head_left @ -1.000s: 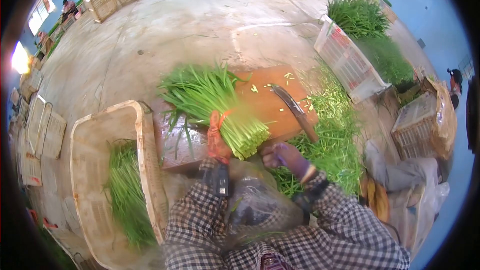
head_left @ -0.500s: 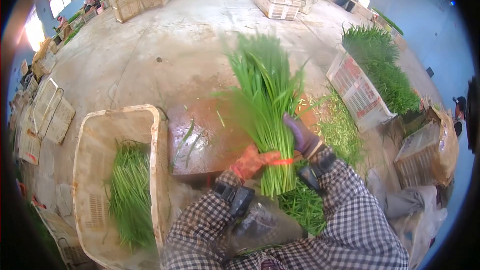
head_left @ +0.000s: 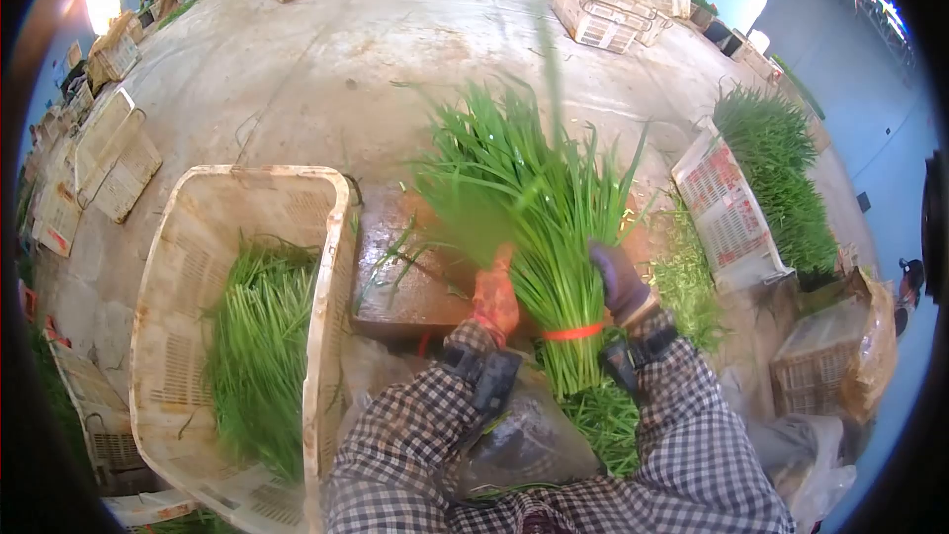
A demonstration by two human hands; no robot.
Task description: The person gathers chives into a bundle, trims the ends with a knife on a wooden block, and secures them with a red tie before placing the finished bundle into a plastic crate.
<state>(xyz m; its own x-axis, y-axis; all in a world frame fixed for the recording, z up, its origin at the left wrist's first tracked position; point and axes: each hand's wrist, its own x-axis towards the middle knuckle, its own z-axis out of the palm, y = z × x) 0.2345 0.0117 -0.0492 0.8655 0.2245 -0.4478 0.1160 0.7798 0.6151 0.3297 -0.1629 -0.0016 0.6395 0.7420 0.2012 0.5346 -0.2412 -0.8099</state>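
Left hand (head_left: 496,297): moved off red band (head_left: 573,332) to left side of green bunch (head_left: 554,262); grip unclear. Right hand (head_left: 621,285): gripping bunch's right side, above tabletop's (head_left: 405,287) near edge. Slack band could shed stalks.

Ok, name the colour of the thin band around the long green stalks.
The thin band is orange-red; see head view.

Checked sleeves (head_left: 405,450); orange left glove (head_left: 496,301), purple right glove (head_left: 621,284).
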